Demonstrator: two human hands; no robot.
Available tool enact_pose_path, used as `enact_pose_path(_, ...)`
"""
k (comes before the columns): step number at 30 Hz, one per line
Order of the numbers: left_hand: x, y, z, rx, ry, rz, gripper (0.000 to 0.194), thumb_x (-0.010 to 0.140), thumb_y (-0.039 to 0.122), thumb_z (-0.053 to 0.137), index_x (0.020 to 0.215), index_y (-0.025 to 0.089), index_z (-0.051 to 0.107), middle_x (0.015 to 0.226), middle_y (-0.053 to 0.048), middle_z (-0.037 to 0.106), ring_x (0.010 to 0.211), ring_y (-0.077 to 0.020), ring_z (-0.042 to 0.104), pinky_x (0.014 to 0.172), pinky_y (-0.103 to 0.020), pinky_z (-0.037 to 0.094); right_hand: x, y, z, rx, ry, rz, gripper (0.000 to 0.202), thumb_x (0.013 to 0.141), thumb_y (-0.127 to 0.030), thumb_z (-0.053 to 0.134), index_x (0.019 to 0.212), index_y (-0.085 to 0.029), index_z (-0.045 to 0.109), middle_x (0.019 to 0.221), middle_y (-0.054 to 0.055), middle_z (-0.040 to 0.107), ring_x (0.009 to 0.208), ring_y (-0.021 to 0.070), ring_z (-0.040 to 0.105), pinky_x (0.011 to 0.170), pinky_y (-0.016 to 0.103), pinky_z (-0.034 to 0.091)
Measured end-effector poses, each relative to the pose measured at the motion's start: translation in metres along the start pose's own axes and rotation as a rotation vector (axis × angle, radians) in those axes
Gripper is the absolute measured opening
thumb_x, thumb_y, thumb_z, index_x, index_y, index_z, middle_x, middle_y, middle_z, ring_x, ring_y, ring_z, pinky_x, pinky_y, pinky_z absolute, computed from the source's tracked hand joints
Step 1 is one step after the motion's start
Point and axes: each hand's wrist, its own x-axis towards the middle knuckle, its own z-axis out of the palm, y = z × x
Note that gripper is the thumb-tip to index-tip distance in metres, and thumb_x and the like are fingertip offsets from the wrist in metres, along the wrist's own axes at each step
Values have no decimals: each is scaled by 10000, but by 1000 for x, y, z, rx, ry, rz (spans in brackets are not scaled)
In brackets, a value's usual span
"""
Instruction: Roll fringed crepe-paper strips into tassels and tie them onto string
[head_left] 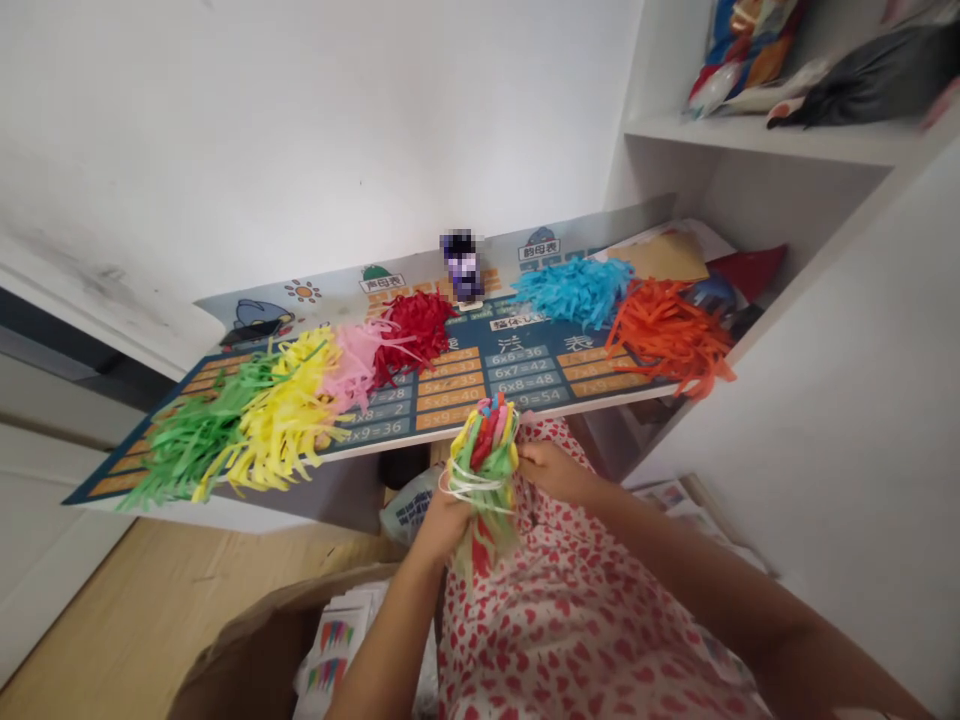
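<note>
A bundle of multicoloured tassel strips, mostly green with red, yellow and blue, is held upright in front of my lap. White cord loops around its middle, with one loop standing out on the left. My left hand is closed around the bundle's lower left side. At its right edge, my right hand has its fingers curled closed against the strips; what they pinch is hidden. Beyond the bundle, on the tabletop, lie piles of green strips, yellow strips, pink strips and red strips.
Blue strips and orange strips lie on the right of the printed table mat. A pixelated dark object stands at the back. White shelves rise at right. An open cardboard box holds printed packets below left.
</note>
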Motion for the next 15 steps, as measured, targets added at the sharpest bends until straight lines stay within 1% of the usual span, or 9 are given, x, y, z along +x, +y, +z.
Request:
enact_pose_path(2, 2, -4, 1, -16, 47, -64, 444, 708, 364, 678, 1085, 129, 690, 929, -86, 753, 939, -268, 695, 906, -433, 534, -7, 1, -1, -51, 57, 12, 387, 919, -425, 447, 710, -141, 603, 645, -8, 543, 649, 128, 460, 611, 234, 326)
enact_pose_path(4, 4, -6, -1, 22, 82, -95, 421, 716, 374, 637, 1045, 119, 700, 901, -87, 751, 911, -267, 702, 875, -433, 546, -15, -3, -7, -131, 72, -3, 369, 923, -395, 468, 685, -144, 598, 641, -5, 554, 640, 124, 465, 612, 238, 305)
enact_pose_path(5, 5, -7, -4, 52, 96, -95, 402, 724, 364, 610, 1029, 119, 703, 908, -87, 750, 920, -266, 700, 882, -433, 542, -19, -8, -11, -213, 69, -20, 367, 937, -369, 452, 686, -146, 602, 656, 3, 573, 648, 126, 479, 617, 241, 302)
enact_pose_path(7, 8, -9, -10, 114, 110, -78, 370, 715, 305, 586, 1017, 129, 707, 969, -89, 747, 976, -267, 682, 933, -439, 515, -29, -21, -15, -464, 3, -86, 351, 959, -305, 418, 716, -152, 621, 708, 27, 624, 674, 137, 517, 621, 244, 305)
enact_pose_path(9, 8, -6, -16, 179, 99, -61, 356, 662, 223, 607, 994, 154, 715, 1046, -84, 739, 1045, -276, 650, 997, -444, 467, -36, -39, -15, -743, -129, -175, 298, 942, -234, 426, 766, -156, 654, 758, 58, 668, 689, 156, 559, 612, 248, 317)
enact_pose_path(10, 8, -4, -17, 250, 53, -48, 353, 645, 186, 613, 980, 172, 720, 1077, -77, 735, 1070, -279, 636, 1018, -440, 445, -37, -49, -14, -840, -187, -213, 271, 924, -206, 442, 790, -156, 672, 777, 75, 685, 692, 166, 577, 609, 251, 327)
enact_pose_path(12, 5, 5, -18, 481, -129, -1, 328, 659, 149, 608, 960, 210, 726, 1103, -65, 730, 1079, -277, 630, 1014, -417, 431, -33, -64, -16, -924, -263, -254, 237, 896, -204, 493, 800, -149, 703, 785, 96, 704, 684, 176, 601, 607, 254, 349)
enact_pose_path(13, 4, 10, -17, 617, -240, 32, 310, 688, 146, 595, 957, 224, 725, 1100, -62, 730, 1064, -271, 636, 988, -399, 440, -27, -69, -20, -890, -304, -258, 226, 885, -222, 524, 792, -149, 716, 775, 91, 710, 676, 171, 607, 605, 250, 359)
enact_pose_path(15, 0, 19, -16, 822, -432, 93, 288, 739, 146, 558, 961, 235, 720, 1074, -57, 733, 1001, -250, 657, 910, -351, 464, -12, -70, -28, -651, -450, -256, 199, 856, -281, 597, 791, -152, 735, 748, 55, 717, 666, 148, 614, 601, 229, 381)
